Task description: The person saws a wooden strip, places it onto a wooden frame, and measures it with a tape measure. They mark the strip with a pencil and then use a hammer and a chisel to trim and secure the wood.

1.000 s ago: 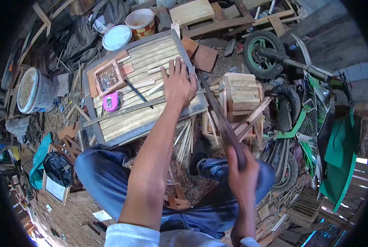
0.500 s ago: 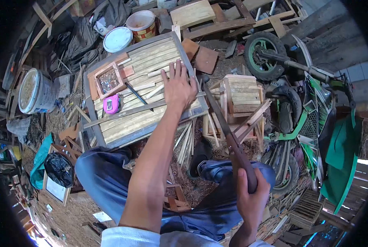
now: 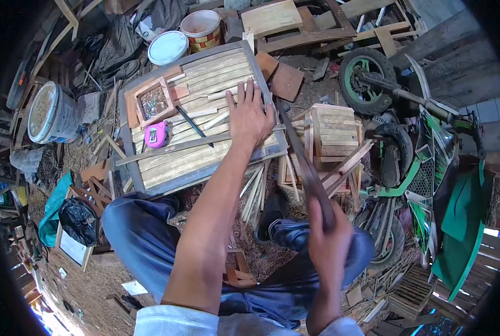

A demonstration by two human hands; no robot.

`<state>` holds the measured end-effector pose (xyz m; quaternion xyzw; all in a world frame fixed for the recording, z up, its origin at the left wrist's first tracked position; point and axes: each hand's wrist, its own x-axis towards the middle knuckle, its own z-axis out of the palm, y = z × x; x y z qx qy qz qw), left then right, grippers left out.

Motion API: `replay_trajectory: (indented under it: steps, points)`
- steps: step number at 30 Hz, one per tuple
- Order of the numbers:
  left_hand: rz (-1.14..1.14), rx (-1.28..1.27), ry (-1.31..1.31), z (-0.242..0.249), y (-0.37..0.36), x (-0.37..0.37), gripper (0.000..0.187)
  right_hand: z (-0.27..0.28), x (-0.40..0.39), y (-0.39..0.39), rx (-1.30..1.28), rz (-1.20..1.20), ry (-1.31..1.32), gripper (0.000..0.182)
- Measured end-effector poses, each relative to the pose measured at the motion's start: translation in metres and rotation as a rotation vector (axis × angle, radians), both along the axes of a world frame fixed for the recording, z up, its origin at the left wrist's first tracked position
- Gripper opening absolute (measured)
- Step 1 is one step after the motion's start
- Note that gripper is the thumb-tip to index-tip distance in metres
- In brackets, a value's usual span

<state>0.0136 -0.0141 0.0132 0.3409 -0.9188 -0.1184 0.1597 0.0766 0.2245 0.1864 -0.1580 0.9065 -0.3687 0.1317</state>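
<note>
Two hands are seen: the left hand (image 3: 251, 116) is pressed flat, fingers spread, on a thin wooden slat (image 3: 205, 141) across the slatted worktable (image 3: 166, 168), while a handsaw (image 3: 301, 157) is gripped by the right hand (image 3: 328, 238); a pink tape measure (image 3: 156, 135) lies nearby.

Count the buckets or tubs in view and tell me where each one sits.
3. A white bucket sits at far left on the ground. A white lidded tub sits just beyond the slatted table. A patterned bucket stands right of it. Clutter may hide more.
</note>
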Motion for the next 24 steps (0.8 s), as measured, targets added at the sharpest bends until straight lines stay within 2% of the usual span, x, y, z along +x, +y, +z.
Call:
replay_trajectory:
  steps: [2, 3, 5, 6, 9, 14, 17, 20, 23, 24]
  points:
    - [-0.006, -0.004, 0.017, -0.001, -0.002, 0.001, 0.06, -0.034, -0.026, -0.029, 0.023, 0.06, 0.087, 0.022]
    - [-0.007, -0.003, 0.021, -0.002, 0.001, 0.003, 0.06, -0.031, -0.023, -0.025, 0.033, 0.072, 0.083, 0.022]
    - [-0.009, -0.01, 0.036, 0.0, -0.001, 0.001, 0.06, -0.01, -0.016, -0.015, 0.045, 0.093, 0.08, 0.022]
    - [-0.009, -0.021, 0.037, -0.001, -0.001, 0.002, 0.06, 0.015, -0.002, -0.003, 0.049, 0.024, -0.033, 0.02]
    - [0.006, -0.031, 0.051, -0.003, 0.0, 0.002, 0.06, 0.05, 0.027, 0.03, 0.074, -0.077, -0.046, 0.021]
    - [-0.022, 0.054, 0.016, 0.005, -0.001, 0.002, 0.063, -0.045, -0.034, -0.037, -0.045, 0.028, 0.017, 0.026]
    - [-0.033, 0.085, -0.046, 0.007, -0.001, 0.003, 0.064, -0.01, -0.021, -0.016, -0.01, 0.051, -0.022, 0.026]
    - [-0.016, 0.066, -0.047, 0.006, 0.0, 0.001, 0.064, 0.039, 0.017, 0.031, 0.056, -0.032, -0.079, 0.016]
    - [-0.006, 0.001, 0.002, -0.002, 0.0, 0.001, 0.062, 0.013, 0.012, 0.005, -0.031, -0.031, -0.023, 0.018]
    - [-0.007, 0.02, 0.009, 0.0, 0.0, 0.001, 0.062, -0.011, -0.002, -0.006, -0.032, 0.038, 0.083, 0.021]
